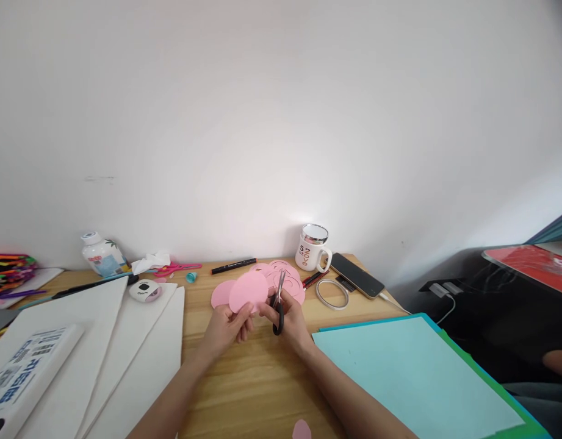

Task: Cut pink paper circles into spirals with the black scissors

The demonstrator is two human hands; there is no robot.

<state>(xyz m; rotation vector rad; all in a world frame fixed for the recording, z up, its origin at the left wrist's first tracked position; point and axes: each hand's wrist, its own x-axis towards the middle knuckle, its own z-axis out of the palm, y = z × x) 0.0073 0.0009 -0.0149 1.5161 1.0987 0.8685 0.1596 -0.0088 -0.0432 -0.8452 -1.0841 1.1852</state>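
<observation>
My left hand [230, 323] pinches a pink paper oval [248, 290] by its lower edge, thumb on top. Black-handled scissors [279, 311] are in my right hand [290, 318], their blades pointing up and away from me. The fingertips of my right hand are close to the right edge of the oval; whether they touch it I cannot tell. Behind the oval lies another pink paper piece [219, 295]. A heap of pink paper cutouts [290, 283], some with curved cut lines, rests just beyond the scissors. One small pink scrap [301, 429] is near the table's front edge.
A white mug [310, 251], black marker [234, 266], ring-shaped band [325, 302] and phone [357, 275] stand or lie along the back. White boards [147, 347] cover the left side, light-blue sheets [409, 372] the right. Pink scissors [177, 267] lie back left near a white bottle [102, 255].
</observation>
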